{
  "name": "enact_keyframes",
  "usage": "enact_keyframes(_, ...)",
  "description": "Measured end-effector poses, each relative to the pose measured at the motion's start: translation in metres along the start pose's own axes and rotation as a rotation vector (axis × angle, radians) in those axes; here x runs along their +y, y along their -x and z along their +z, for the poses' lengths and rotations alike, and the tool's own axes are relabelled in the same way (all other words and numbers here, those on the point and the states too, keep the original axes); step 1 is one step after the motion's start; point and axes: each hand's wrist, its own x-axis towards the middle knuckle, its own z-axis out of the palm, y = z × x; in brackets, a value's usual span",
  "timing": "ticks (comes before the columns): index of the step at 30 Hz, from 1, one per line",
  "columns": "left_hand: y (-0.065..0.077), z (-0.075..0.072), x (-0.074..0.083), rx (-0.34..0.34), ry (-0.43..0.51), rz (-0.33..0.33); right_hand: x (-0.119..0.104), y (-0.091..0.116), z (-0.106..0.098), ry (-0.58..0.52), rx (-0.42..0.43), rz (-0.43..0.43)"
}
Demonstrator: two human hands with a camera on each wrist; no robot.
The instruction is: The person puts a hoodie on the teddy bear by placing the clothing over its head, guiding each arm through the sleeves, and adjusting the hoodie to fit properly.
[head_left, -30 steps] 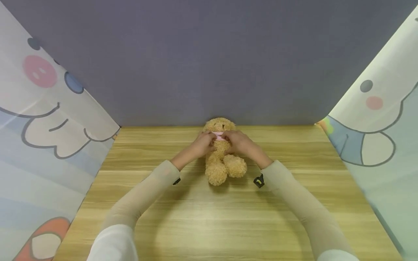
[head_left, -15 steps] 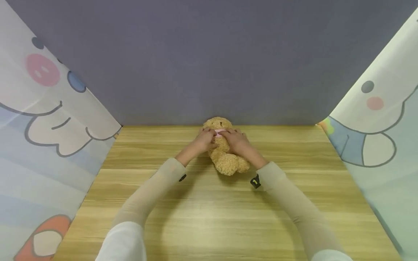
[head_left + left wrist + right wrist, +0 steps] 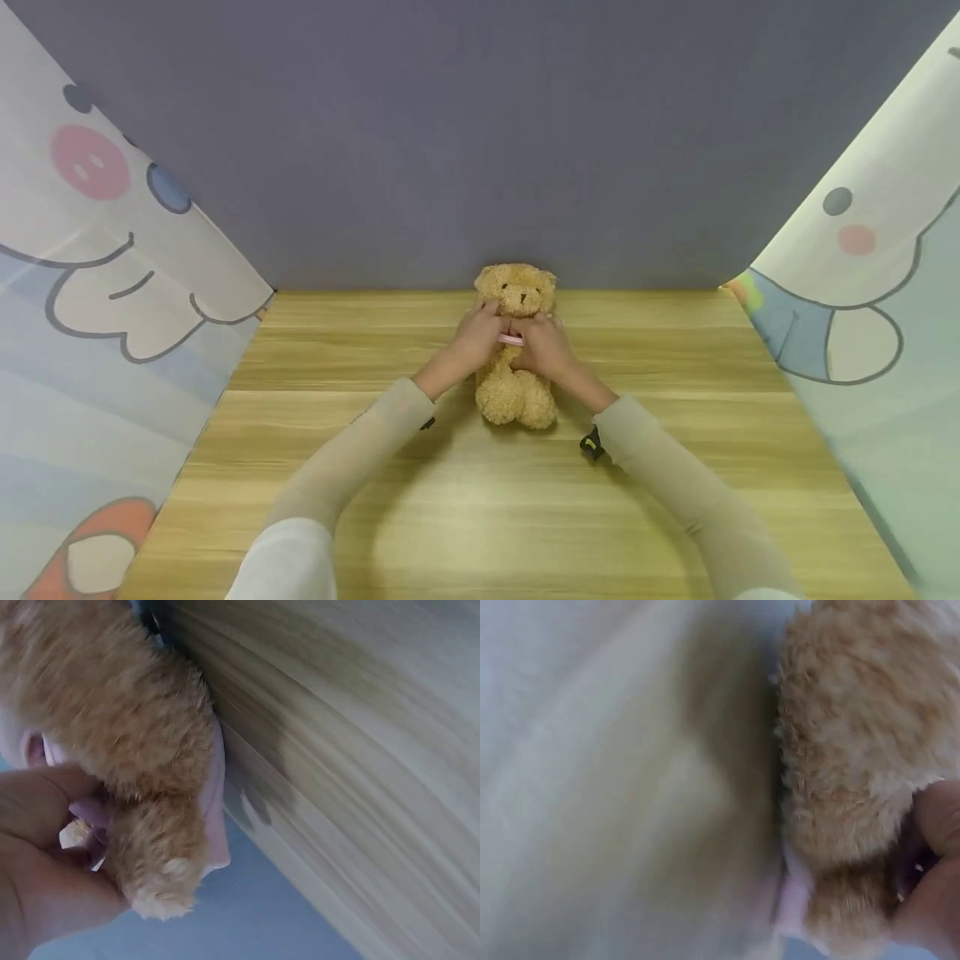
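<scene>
A curly light-brown teddy bear [image 3: 522,408] lies face up near the table's back edge, its head toward the dark wall. My left hand [image 3: 474,337] and right hand [image 3: 546,348] meet at its chest, just below the muzzle. Between them runs a strip of pink cloth [image 3: 512,340], and the fingers of both hands pinch it. From the left wrist, my hand [image 3: 41,859] curls beside the bear's furry arm [image 3: 154,855], while more pink cloth [image 3: 215,791] shows behind the bear. The right wrist view is blurred; there my right hand [image 3: 934,877] is against the fur [image 3: 870,712].
The wood-grain table [image 3: 480,517] stretches in front of the bear. A dark grey wall [image 3: 495,150] rises behind it, and cartoon-printed curtains [image 3: 97,275] stand on both sides. A black strap piece [image 3: 592,444] hangs below the right cuff.
The bear's head has come out further into view above the hands. Its legs swung right, then back to straight. Both hands have shifted slightly toward the front, with the pink strip between them.
</scene>
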Motion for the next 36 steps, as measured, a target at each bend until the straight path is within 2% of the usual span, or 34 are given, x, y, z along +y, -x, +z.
enact_keyframes(3, 0.001, -0.003, -0.003, 0.000, -0.017, -0.020, 0.011, 0.002, -0.010, -0.137, 0.005, -0.035)
enact_keyframes(6, 0.005, -0.004, -0.008, -0.015, -0.021, -0.031, 0.016, 0.005, -0.021, -0.186, -0.023, -0.047)
enact_keyframes(10, 0.009, -0.003, -0.015, 0.006, -0.030, -0.019, 0.010, 0.005, -0.026, -0.143, -0.033, -0.061)
enact_keyframes(16, 0.007, 0.002, -0.018, 0.082, -0.011, 0.056, 0.003, -0.003, -0.017, -0.090, 0.057, -0.072)
enact_keyframes(22, 0.002, -0.003, -0.019, 0.070, 0.020, 0.128, 0.002, 0.001, -0.010, -0.008, 0.124, -0.181)
enact_keyframes(24, 0.002, -0.005, -0.018, 0.068, 0.031, 0.137, 0.005, 0.000, -0.009, -0.025, 0.134, -0.200)
enact_keyframes(28, 0.002, -0.005, -0.016, 0.071, 0.029, 0.117, 0.011, -0.001, -0.014, -0.153, 0.118, -0.143)
enact_keyframes(31, 0.002, -0.002, -0.015, 0.069, -0.015, 0.087, 0.012, 0.000, -0.017, -0.235, 0.117, -0.098)
enact_keyframes(36, -0.005, -0.004, -0.012, 0.075, -0.070, 0.066, 0.012, 0.003, -0.018, -0.292, 0.157, -0.089)
